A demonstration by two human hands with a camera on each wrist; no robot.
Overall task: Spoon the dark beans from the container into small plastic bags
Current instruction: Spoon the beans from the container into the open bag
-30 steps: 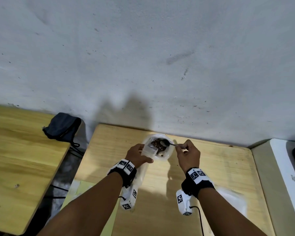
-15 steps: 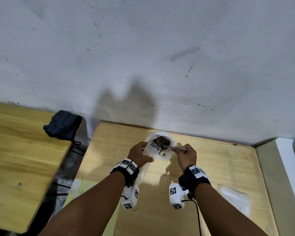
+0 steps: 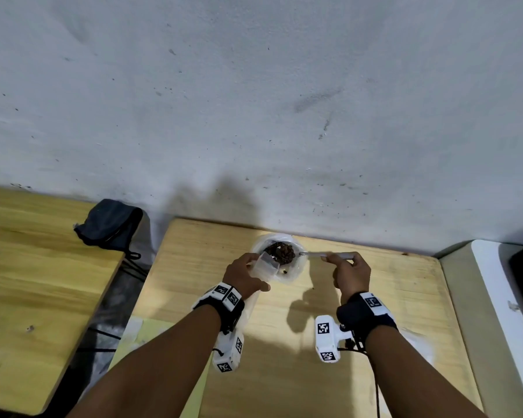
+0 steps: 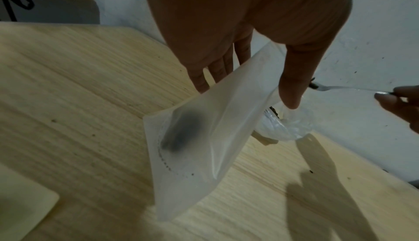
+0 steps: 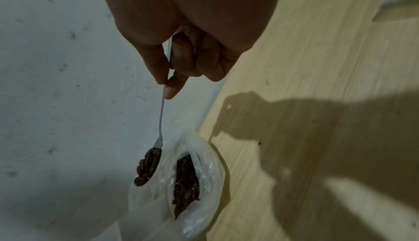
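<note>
A clear plastic container (image 3: 296, 268) of dark beans (image 3: 283, 251) stands at the far edge of the wooden table (image 3: 284, 372), against the wall. My left hand (image 3: 249, 267) holds a small frosted plastic bag (image 4: 204, 128) by its mouth, thumb (image 4: 292, 87) on one side and fingers (image 4: 217, 72) behind. A dark clump of beans (image 4: 183, 133) shows through the bag. My right hand (image 3: 329, 257) pinches the handle of a metal spoon (image 5: 162, 115). The spoon's bowl is heaped with beans (image 5: 147, 166) and hovers at the container's rim (image 5: 163, 155).
The grey wall (image 3: 254, 116) rises just behind the container. A dark pouch (image 3: 109, 224) lies on a second table (image 3: 27, 282) to the left. A pale yellow sheet (image 3: 145, 336) lies at the near left, and a white unit (image 3: 495, 297) borders the right side. A stray bean (image 3: 314, 288) lies on the wood.
The spoon has come out of the beans loaded, and my right hand has drawn it to the right. The left hand still holds the small bag beside the container.
</note>
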